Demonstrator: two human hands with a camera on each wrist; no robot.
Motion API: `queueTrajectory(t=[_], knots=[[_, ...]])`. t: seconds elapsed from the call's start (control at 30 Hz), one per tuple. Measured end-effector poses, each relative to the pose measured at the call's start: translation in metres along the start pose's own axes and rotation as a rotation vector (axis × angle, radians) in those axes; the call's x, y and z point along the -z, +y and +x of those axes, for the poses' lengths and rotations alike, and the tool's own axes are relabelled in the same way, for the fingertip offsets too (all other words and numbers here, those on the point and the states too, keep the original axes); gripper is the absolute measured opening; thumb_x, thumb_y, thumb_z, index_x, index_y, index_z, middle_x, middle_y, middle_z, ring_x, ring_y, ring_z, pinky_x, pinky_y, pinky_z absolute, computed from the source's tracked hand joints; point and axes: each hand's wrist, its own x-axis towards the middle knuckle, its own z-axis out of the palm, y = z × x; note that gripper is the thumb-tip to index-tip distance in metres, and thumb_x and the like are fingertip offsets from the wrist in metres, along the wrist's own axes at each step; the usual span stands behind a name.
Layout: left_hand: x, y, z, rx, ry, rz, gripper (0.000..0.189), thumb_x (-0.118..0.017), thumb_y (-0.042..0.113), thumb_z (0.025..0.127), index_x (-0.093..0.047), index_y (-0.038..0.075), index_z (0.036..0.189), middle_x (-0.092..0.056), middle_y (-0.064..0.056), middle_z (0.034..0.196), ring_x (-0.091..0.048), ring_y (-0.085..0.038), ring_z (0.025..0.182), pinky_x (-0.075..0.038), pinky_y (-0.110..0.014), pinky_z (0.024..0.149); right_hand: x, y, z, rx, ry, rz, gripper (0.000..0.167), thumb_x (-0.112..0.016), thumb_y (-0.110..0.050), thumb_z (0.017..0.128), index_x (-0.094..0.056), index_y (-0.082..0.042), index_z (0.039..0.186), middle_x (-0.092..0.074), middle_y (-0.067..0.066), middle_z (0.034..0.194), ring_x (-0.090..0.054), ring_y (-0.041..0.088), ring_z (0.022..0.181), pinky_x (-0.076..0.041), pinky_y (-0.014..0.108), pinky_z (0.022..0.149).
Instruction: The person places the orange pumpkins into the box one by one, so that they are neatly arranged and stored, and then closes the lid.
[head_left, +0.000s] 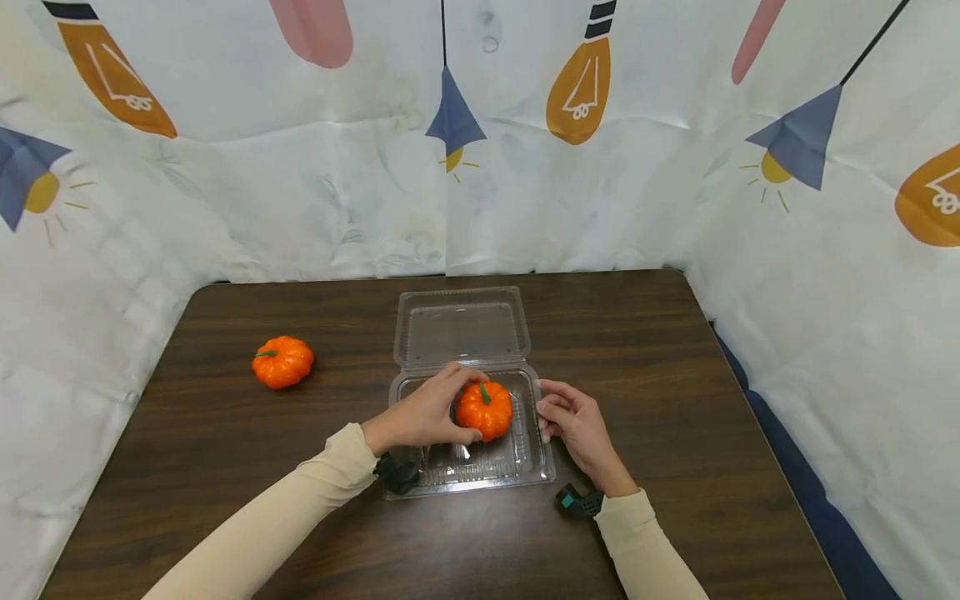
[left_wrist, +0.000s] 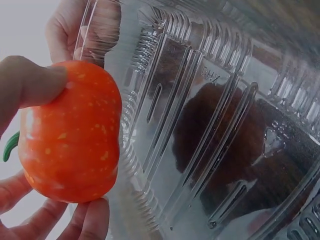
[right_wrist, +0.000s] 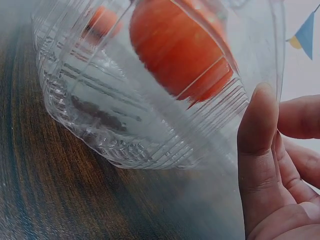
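My left hand (head_left: pixel 435 412) grips a small orange pumpkin (head_left: pixel 484 411) with a green stem, thumb on one side and fingers on the other. In the left wrist view the pumpkin (left_wrist: pixel 75 135) is held over the ribbed floor of a clear plastic clamshell container (left_wrist: pixel 150 165). The container (head_left: pixel 491 482) lies on the table with its lid (head_left: pixel 461 327) folded back away from me. At its right rim, my right hand (head_left: pixel 573 429) pinches the edge between thumb and fingers, as the right wrist view shows with the thumb (right_wrist: pixel 257 130) against the clear wall.
A second orange pumpkin (head_left: pixel 283 362) sits on the dark wooden table (head_left: pixel 660 375), left of the container. White cloth (head_left: pixel 315 208) printed with lamps and bulbs hangs behind the table and along both sides.
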Motion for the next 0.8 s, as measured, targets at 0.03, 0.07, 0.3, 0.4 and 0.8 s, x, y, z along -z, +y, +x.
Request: queueTrajectory(t=[0.03,0.07,0.3,0.4,0.8], knots=[[0.0,0.0,0.001,0.0,-0.01,-0.002,0.072,-0.084,0.032,0.078,-0.053,0.016,0.142,-0.054,-0.006,0.137,-0.061,-0.023,0.117,-0.057,-0.039,0.098,0.0,0.0,0.0,0.003,-0.002,0.002,0.048,-0.066,-0.006,0.099,-0.052,0.007,0.143,-0.068,-0.007,0.085,-0.059,0.008,0.063,-0.056,0.02,0.057],[-0.001,0.0,0.001,-0.001,-0.02,-0.006,0.072,-0.084,0.032,0.079,-0.053,0.016,0.142,-0.054,-0.007,0.138,-0.061,-0.023,0.118,-0.056,-0.04,0.099,0.0,0.0,0.0,0.005,-0.002,0.002,0.048,-0.066,-0.006,0.099,-0.052,0.007,0.143,-0.068,-0.007,0.085,-0.059,0.008,0.063,-0.056,0.02,0.057],[-0.004,0.002,0.004,0.003,-0.071,-0.021,0.074,-0.088,0.034,0.08,-0.053,0.017,0.142,-0.054,-0.005,0.138,-0.061,-0.022,0.12,-0.057,-0.04,0.1,0.0,-0.002,0.0,0.005,0.004,0.002,0.046,-0.065,-0.005,0.099,-0.053,0.007,0.142,-0.067,-0.006,0.085,-0.058,0.009,0.063,-0.056,0.02,0.057],[-0.004,0.002,0.006,0.011,-0.076,-0.014,0.074,-0.089,0.036,0.08,-0.053,0.017,0.142,-0.054,-0.005,0.138,-0.061,-0.022,0.12,-0.057,-0.041,0.101,0.0,-0.003,0.0,0.003,0.005,0.004,0.046,-0.064,-0.004,0.099,-0.052,0.007,0.142,-0.067,-0.006,0.085,-0.059,0.009,0.064,-0.056,0.02,0.056],[-0.013,-0.002,0.011,-0.004,-0.105,0.0,0.075,-0.091,0.036,0.077,-0.054,0.013,0.139,-0.056,-0.007,0.135,-0.062,-0.024,0.119,-0.056,-0.042,0.1,0.002,-0.001,-0.001,-0.034,0.018,-0.003,0.047,-0.066,-0.006,0.099,-0.053,0.005,0.142,-0.067,-0.005,0.087,-0.06,0.009,0.065,-0.056,0.019,0.058]])
